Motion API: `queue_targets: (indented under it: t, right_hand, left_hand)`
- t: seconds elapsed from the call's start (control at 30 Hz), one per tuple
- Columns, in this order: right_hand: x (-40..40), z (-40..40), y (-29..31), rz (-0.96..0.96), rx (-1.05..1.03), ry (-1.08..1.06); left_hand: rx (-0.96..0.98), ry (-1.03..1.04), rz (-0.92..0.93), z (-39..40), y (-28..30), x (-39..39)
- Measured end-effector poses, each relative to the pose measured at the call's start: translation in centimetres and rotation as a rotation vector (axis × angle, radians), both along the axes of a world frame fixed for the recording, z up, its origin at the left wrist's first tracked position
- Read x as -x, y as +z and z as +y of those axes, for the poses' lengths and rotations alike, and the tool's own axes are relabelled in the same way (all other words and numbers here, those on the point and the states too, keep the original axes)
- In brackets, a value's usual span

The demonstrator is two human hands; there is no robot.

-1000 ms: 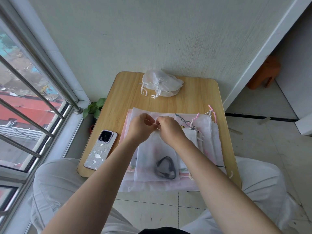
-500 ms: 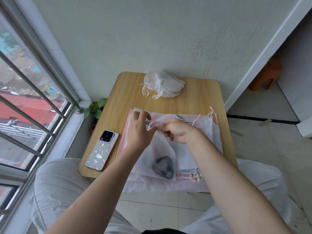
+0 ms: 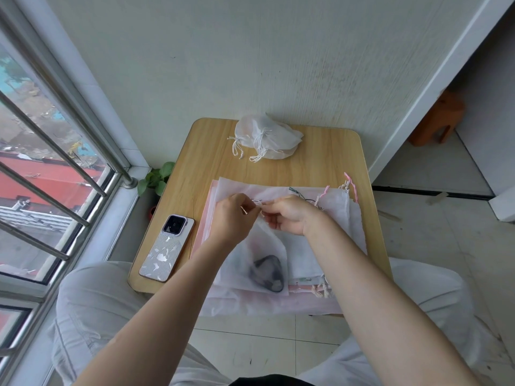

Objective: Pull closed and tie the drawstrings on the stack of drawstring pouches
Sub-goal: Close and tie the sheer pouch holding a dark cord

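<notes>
A stack of flat white and pink drawstring pouches covers the near half of the small wooden table. On top lies a sheer white pouch with a dark object showing through it. My left hand and my right hand meet at this pouch's gathered mouth. Each hand pinches the thin white drawstrings between fingertips. At the table's far edge sits a pile of tied white pouches.
A phone lies face down at the table's left front. A window with metal bars is on the left, with a small green plant below it. The wall is just behind the table. An orange stool stands at the right.
The top pouch's mouth has bunched up and its body has swung to lie diagonally. My right hand has turned palm inward while both hands stay on the strings.
</notes>
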State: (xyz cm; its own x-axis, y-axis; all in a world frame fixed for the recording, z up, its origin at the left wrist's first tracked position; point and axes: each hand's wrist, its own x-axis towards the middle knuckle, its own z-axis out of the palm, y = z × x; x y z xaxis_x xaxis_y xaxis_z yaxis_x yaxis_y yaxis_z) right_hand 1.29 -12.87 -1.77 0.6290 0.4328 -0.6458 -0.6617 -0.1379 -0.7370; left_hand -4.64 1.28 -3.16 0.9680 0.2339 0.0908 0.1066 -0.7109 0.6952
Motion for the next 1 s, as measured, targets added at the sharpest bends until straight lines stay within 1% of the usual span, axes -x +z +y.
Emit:
queue_targets:
  t: [0.07,0.2,0.27,0.33,0.4,0.47,0.5,0.57,0.63,0.67,0.77,0.8,0.83,0.87,0.93,0.97,1.0]
  right_hand:
    - [0.1,-0.1,-0.2,-0.080,0.039,-0.087]
    - [0.4,-0.5,-1.1,-0.410,0.322,-0.271]
    - [0.8,-0.2,-1.4,-0.498,0.365,-0.252]
    - [0.8,0.1,-1.2,-0.525,0.358,-0.212]
    - [0.5,0.3,-0.8,-0.523,0.316,-0.180]
    - [0.0,0.1,-0.3,-0.529,0.280,-0.133]
    - [-0.3,0.0,-0.1,-0.528,0.260,-0.102]
    - [-0.6,0.0,0.3,-0.520,0.210,-0.063]
    - [-1.1,-0.1,0.7,-0.504,0.206,-0.031]
    - [-1.6,-0.5,1.1,-0.501,0.268,0.032]
    - [-3.0,-1.9,2.3,-0.490,0.628,0.457]
    - [-3.7,-2.0,2.6,-0.493,0.721,0.519]
    - [-4.7,-1.8,3.1,-0.525,0.806,0.497]
    - [-5.6,-1.4,3.7,-0.595,0.888,0.423]
    - [-7.9,-0.4,5.0,-0.860,1.009,0.218]
    - [-9.2,0.4,5.9,-0.996,0.987,0.126]
    - [-10.2,1.1,6.7,-1.100,0.916,0.067]
  left_hand:
    - [-0.080,-0.051,0.089,0.2,0.3,-0.2]
    - [-0.255,-0.187,0.334,2.1,0.9,-0.9]
    - [-0.370,-0.251,0.459,2.7,1.5,-1.1]
    - [-0.460,-0.271,0.540,2.8,2.2,-1.3]
    - [-0.490,-0.251,0.488,2.9,2.6,-1.7]
    - [-0.391,-0.287,0.392,3.1,2.4,-2.1]
    - [-0.339,-0.329,0.374,2.9,2.4,-2.3]
    - [-0.355,-0.382,0.408,2.4,2.3,-2.8]
    - [-0.378,-0.356,0.437,2.1,2.2,-3.5]
    - [-0.349,-0.324,0.423,2.0,2.4,-4.2]
    - [-0.179,-0.202,0.367,2.4,3.1,-5.6]
    - [-0.104,-0.168,0.370,2.5,3.3,-6.2]
    - [-0.013,-0.133,0.367,2.5,3.7,-7.0]
    - [0.088,-0.099,0.354,2.3,4.2,-7.6]
    - [0.280,0.017,0.255,2.0,5.3,-9.2]
    - [0.377,0.103,0.191,1.9,5.9,-10.3]
    - [0.481,0.186,0.141,1.9,6.4,-11.3]
